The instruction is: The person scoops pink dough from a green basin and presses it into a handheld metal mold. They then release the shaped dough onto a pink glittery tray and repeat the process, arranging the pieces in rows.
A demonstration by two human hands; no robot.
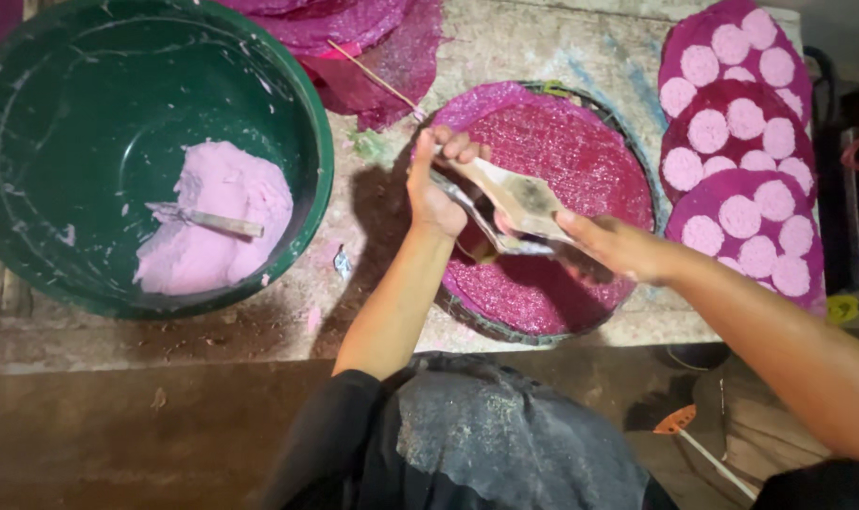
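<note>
My left hand (436, 184) grips a curved metal ladle-like tool (475, 219) over a round tray (637, 156) covered with a dark magenta mat. My right hand (611, 244) holds a flat pale scraper blade (520, 196) pressed against that tool. Both hands hover above the tray's left half. A big green basin (33, 123) at the left holds a lump of pale pink dough (217, 222) with a flat spatula (207, 220) lying on it.
Three stacked magenta mats (741, 142) at the right carry several round pale pink dough discs each. More bare magenta mats (363, 38) lie at the top centre with a thin stick on them. The worn concrete bench edge (165, 335) runs below the basin.
</note>
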